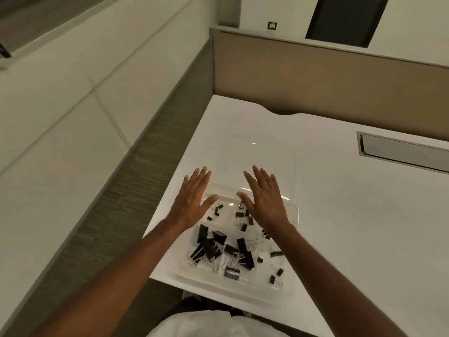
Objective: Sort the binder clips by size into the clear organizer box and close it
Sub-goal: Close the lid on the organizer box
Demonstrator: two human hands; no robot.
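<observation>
A clear organizer box (pixel 292 216) lies on the white desk near its front left corner, with its transparent lid (pixel 262 156) open and lying flat behind it. Black binder clips fill its compartments: large clips (pixel 213 244) at the front left, small clips (pixel 217 211) at the back left, more small ones (pixel 277 273) at the front right. My left hand (pixel 193 200) hovers flat over the box's back left edge, fingers spread. My right hand (pixel 264 198) hovers flat over the back middle, empty, covering some clips.
A tan partition wall (pixel 315 81) rises behind the desk (pixel 352 227). A grey recessed cable tray (pixel 403 152) sits in the desk at the right. The desk's left edge drops off beside a textured grey panel (pixel 121 203).
</observation>
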